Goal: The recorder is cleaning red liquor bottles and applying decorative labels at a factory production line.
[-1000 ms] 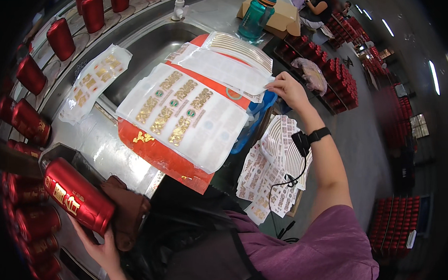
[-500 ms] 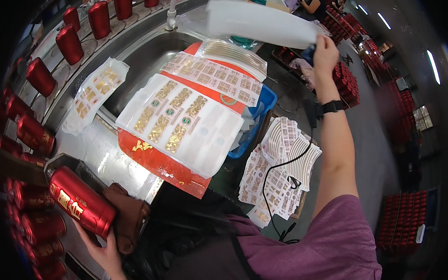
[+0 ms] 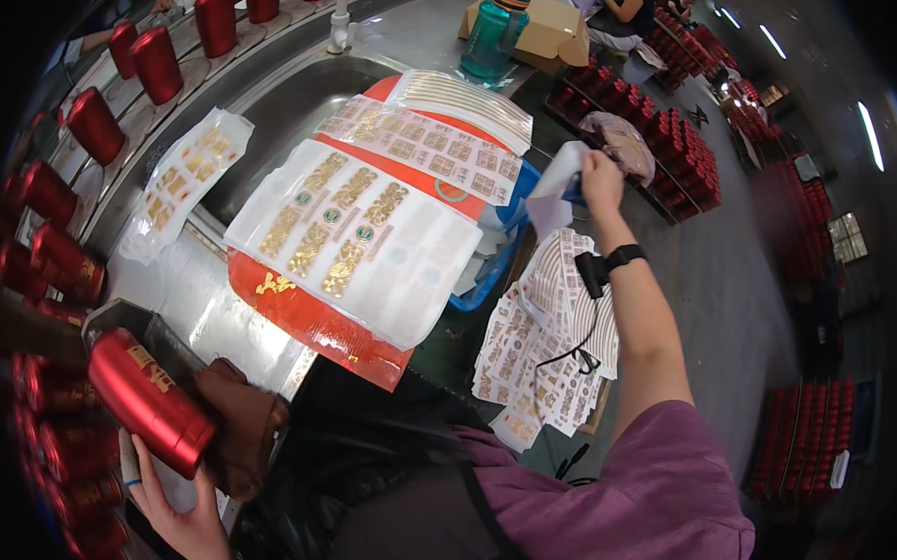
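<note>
My right hand (image 3: 601, 183) is closed on a white backing sheet (image 3: 554, 210), which bends down beside a blue basket (image 3: 526, 181). On the left, a red bottle (image 3: 152, 403) with gold lettering lies tilted in a dark holder, beside a brown cloth (image 3: 230, 430). My left hand (image 3: 183, 512) is at the bottle's lower end with its fingers spread; a finger wears a wrap with a blue band. Between the hands, white sticker sheets (image 3: 423, 271) with gold and green designs lie on a red board (image 3: 310, 321).
More sticker sheets (image 3: 542, 356) are stacked at the right under a black cable. A metal sink (image 3: 296, 111) lies behind the board. Red bottles (image 3: 95, 125) line the conveyor at left. A green water bottle (image 3: 498, 33) and a cardboard box (image 3: 548, 37) stand at the back; people sit beyond.
My right hand has come down and left, and the white sheet, stretched out wide before, now hangs bunched by the basket. The red bottle has turned slightly; my left hand has shifted down and left.
</note>
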Tool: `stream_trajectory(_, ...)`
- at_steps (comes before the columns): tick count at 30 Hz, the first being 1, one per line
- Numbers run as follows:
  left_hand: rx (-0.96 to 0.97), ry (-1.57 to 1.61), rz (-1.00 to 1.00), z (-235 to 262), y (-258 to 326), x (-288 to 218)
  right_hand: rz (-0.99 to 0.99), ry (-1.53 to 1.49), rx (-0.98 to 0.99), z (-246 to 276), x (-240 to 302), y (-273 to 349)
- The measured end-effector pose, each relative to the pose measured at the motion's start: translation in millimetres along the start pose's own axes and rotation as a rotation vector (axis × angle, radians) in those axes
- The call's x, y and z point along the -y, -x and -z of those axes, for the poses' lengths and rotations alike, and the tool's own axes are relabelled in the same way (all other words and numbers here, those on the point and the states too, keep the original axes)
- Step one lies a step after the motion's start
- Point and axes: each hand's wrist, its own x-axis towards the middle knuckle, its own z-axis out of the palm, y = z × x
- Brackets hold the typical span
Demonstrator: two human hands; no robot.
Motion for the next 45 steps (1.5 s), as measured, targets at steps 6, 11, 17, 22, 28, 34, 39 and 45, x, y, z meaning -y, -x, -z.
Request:
stream_trajectory(6, -0.018, -0.086, -0.079, -29.2, -5.5, -3.4, -0.318, -0.786, 0.404, -37.6, 23.8, 23.6)
stream_trajectory(11, -0.025, 0.206, 0.116, -45.6, -0.6, 14.9, -0.635, -1.104, 0.777, -21.9, 38.7, 33.9)
stream_trajectory(17, -0.043, 0.296, 0.161, -38.3, 2.7, 22.9, -0.707, -1.069, 0.732, -29.0, 70.5, 49.0)
stream_trajectory(22, -0.093, 0.135, 0.037, -31.4, -3.8, 7.5, -0.457, -1.012, 0.39, -10.7, 43.6, 31.4)
stream_trajectory(28, 0.0, 0.34, 0.188, -42.2, -8.3, 8.7, 0.315, -0.736, 0.647, 39.2, 181.8, 21.6)
stream_trajectory(34, 0.051, 0.182, 0.212, -23.6, -8.7, 5.2, 1.463, -0.512, 0.964, 142.7, 412.7, 144.7)
stream_trajectory(39, 0.021, 0.13, 0.115, -17.0, -10.7, 7.0, 1.905, -0.304, 1.17, 165.8, 505.7, 179.1)
stream_trajectory(45, 0.03, 0.716, 0.148, -21.9, -30.8, 23.0, 2.037, -0.102, 0.982, 137.6, 558.8, 203.5)
